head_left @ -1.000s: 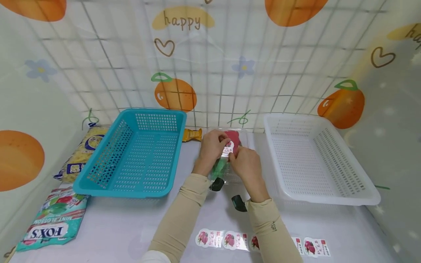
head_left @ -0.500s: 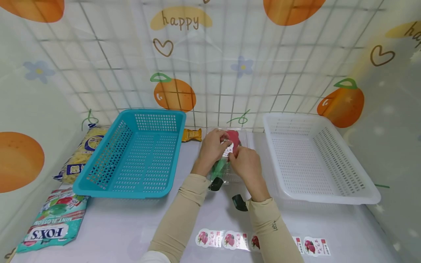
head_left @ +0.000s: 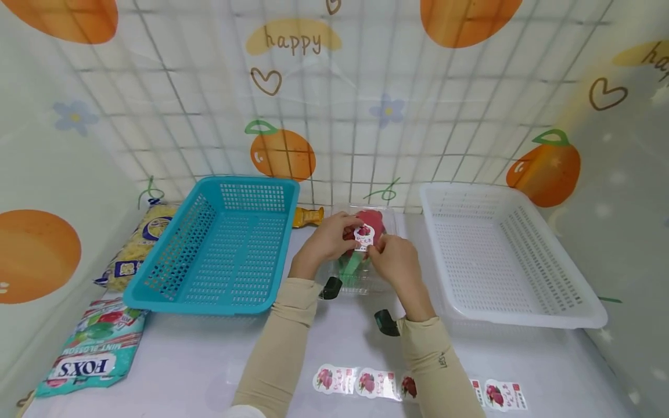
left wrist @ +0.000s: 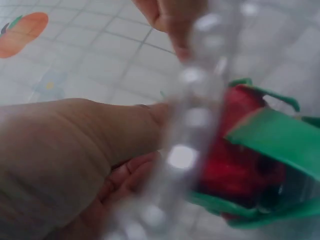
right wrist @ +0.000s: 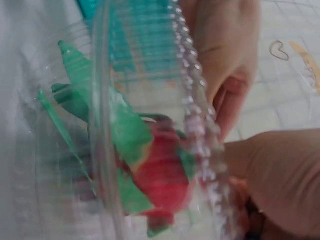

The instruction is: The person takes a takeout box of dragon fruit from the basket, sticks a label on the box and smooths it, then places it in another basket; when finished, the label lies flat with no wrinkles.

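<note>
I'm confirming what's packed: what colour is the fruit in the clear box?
The fruit is red with green leaves, best seen in the right wrist view.

The head camera looks forward and down over the sleeves [head_left: 295,342], well back, taking in the teal basket [head_left: 198,309] and the white basket [head_left: 528,319]; the wrist cameras sit close by the left hand [left wrist: 80,145] and right hand [right wrist: 282,175]; the right one faces through the clear box [right wrist: 102,100] toward the teal basket; the left one, blurred, seems to face the backdrop [left wrist: 100,60]; all three share the box.
</note>
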The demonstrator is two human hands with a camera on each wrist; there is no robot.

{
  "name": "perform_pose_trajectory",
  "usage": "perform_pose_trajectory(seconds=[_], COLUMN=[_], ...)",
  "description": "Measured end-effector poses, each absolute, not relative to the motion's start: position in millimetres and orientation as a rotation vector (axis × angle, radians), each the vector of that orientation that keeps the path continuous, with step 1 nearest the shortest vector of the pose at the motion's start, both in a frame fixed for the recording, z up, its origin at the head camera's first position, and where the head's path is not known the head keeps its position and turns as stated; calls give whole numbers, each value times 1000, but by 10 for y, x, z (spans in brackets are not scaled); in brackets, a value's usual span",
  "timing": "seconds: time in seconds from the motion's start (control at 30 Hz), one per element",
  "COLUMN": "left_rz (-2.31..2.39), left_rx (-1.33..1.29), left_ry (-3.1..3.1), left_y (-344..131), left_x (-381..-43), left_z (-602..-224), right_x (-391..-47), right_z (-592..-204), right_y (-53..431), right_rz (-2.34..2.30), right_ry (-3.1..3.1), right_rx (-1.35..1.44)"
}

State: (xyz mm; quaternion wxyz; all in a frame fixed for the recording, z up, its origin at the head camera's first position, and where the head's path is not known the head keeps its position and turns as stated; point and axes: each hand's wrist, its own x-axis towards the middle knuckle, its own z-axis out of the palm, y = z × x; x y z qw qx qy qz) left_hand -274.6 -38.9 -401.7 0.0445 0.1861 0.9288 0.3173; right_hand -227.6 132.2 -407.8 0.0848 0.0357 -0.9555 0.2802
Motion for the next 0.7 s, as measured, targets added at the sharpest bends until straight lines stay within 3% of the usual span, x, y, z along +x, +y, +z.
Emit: perform_pose_trajectory(seconds=[0.23,0.5,0.7], left_rz=[1376,1702,1788], left_rx=[372,88,93], left_ry=[2967,2774,2508], left_y=[-452,-606,-661], left_x=[-2706,-2727,-2680], left_z=[-4132,-4484,-4692], right_x=[-2375,-2478,-2515], right_z=[-4224,-4425,-4512], right_y=[1472,1588,1752], right_rz=[1179,1366,1838], right_ry=[-2513,-2653,-2659], right_rx=[-9,-43,-34])
